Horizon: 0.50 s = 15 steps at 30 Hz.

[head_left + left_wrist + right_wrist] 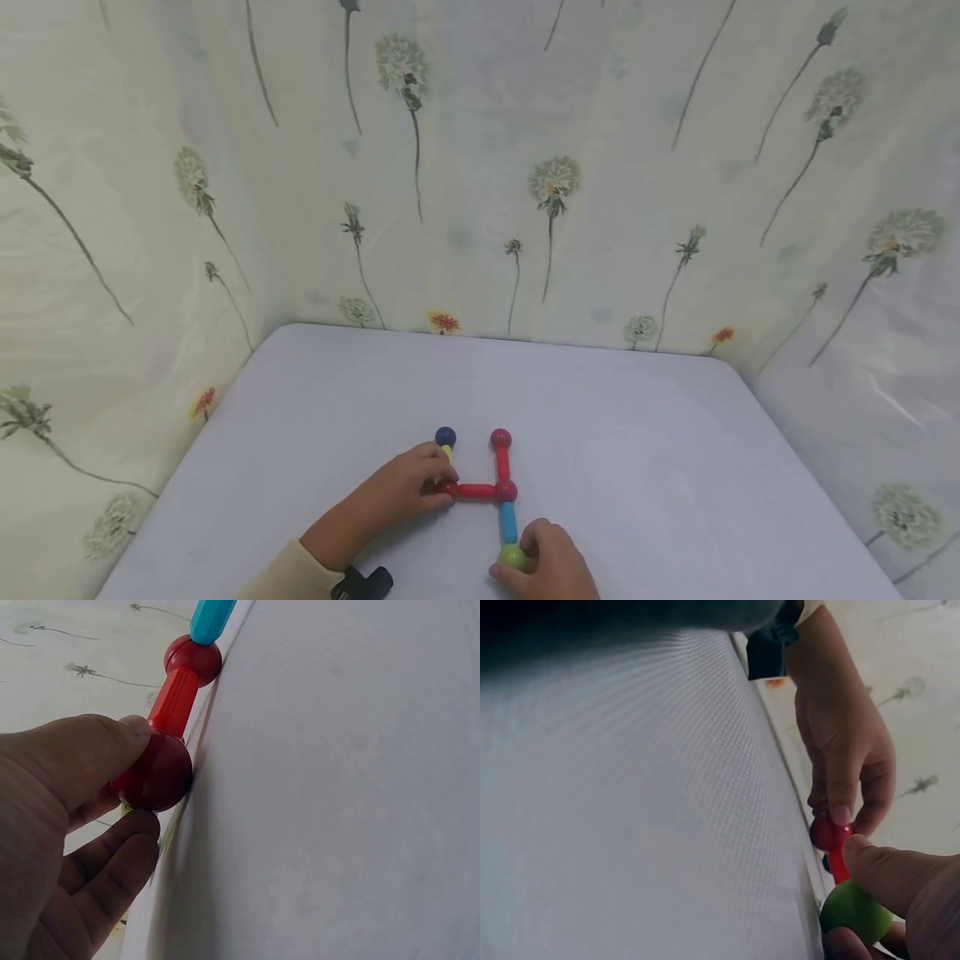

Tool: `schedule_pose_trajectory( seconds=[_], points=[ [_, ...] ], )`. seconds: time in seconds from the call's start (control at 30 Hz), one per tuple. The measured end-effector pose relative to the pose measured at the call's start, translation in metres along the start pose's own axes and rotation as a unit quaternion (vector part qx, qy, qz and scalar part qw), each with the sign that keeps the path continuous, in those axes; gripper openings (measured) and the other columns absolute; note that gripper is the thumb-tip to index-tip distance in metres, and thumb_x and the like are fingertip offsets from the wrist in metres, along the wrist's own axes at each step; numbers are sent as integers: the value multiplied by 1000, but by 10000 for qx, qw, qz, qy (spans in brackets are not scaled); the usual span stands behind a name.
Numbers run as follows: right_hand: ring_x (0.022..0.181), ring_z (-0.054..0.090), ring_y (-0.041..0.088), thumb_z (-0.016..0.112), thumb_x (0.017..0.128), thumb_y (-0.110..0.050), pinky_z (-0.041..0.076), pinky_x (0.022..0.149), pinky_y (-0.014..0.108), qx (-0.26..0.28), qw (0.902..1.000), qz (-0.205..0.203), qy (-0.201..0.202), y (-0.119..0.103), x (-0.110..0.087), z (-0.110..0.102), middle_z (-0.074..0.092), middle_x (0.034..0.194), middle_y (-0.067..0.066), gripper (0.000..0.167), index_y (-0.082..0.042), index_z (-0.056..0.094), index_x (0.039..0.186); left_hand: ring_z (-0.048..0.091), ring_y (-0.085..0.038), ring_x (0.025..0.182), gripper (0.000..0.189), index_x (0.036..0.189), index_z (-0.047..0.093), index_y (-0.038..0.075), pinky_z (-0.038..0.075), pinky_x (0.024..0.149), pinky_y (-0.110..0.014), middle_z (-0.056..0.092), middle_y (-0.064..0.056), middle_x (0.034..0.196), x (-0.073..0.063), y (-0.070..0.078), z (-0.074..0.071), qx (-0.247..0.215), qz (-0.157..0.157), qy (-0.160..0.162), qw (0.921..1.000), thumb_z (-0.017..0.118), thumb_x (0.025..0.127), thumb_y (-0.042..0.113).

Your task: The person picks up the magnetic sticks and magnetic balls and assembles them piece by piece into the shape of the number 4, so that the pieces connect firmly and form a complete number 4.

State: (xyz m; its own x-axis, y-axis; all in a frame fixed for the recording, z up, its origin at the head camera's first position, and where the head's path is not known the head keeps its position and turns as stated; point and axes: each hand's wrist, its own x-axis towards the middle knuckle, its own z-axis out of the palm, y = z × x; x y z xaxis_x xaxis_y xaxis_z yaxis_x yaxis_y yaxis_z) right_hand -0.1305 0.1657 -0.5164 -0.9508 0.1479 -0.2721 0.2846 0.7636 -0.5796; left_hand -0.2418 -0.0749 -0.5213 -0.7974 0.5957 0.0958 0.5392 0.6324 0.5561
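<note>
A figure of magnetic balls and rods lies on the white table [637, 467]. My left hand [412, 482] pinches its left red ball [159, 776] between thumb and fingers. From that ball a yellow rod [447, 452], partly hidden by the fingers, leads to a dark blue ball [446, 437]. A red rod [477, 492] joins it to the middle red ball [506, 491]. Above this one, another red rod [502, 463] ends in a red ball [501, 437]. Below it, a light blue rod [508, 523] meets the green ball [513, 556], which my right hand [553, 562] grips.
A plastic sheet [480, 167] printed with dandelions hangs behind the table's far edge and along both sides. Near the lower edge of the head view, a black wrist strap [362, 583] sits on the left sleeve [292, 575].
</note>
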Motion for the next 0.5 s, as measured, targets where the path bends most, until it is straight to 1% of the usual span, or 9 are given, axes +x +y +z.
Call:
schedule_pose_trajectory(
  seconds=[0.2, 0.3, 0.33, 0.37, 0.43, 0.5],
  points=[
    [77, 54, 18, 93, 71, -53, 56, 75, 36, 15, 10000, -70, 29, 7, 1, 1, 56, 85, 2, 64, -8, 60, 104, 55, 1, 89, 23, 111, 77, 28, 54, 82, -16, 58, 16, 99, 0, 2, 2, -4, -5, 9, 10000, 85, 90, 31],
    [77, 55, 18, 90, 76, -55, 56, 74, 36, 261, 9996, -96, 29, 12, 1, -1, 58, 87, 2, 64, -8, 61, 107, 55, 1, 89, 26, 113, 77, 26, 54, 82, -16, 60, 15, 100, 1, 3, 2, 47, 55, 22, 10000, 85, 90, 31],
    [77, 56, 18, 87, 80, -56, 56, 73, 36, 400, 9992, -52, 17, 13, 0, -3, 59, 88, 2, 62, -8, 61, 109, 55, 1, 89, 30, 117, 75, 25, 54, 82, -16, 61, 14, 102, 1, 3, 1, 39, 46, 8, 10000, 85, 90, 32],
    [77, 57, 18, 82, 85, -56, 55, 73, 36, 548, 9985, 16, 12, 14, 0, -6, 60, 89, 2, 59, -8, 62, 111, 56, 0, 89, 35, 121, 74, 24, 54, 81, -16, 61, 14, 104, 1, 3, 1, -29, -31, -28, 10000, 84, 90, 34],
    [78, 59, 17, 70, 95, -58, 55, 72, 36, 802, 9967, 95, 99, 16, 0, -13, 63, 91, 1, 54, -8, 62, 115, 57, -2, 91, 44, 131, 69, 23, 56, 81, -19, 62, 12, 110, 0, 4, -4, -181, -277, -82, 9994, 81, 92, 39],
    [80, 62, 15, 56, 102, -61, 57, 73, 37, 934, 9953, 141, 189, 18, 4, -27, 65, 95, 1, 56, -8, 62, 120, 59, -6, 96, 48, 138, 64, 23, 57, 83, -24, 62, 9, 118, -2, 4, -12, -308, -586, -44, 9978, 75, 96, 43]
  ],
)
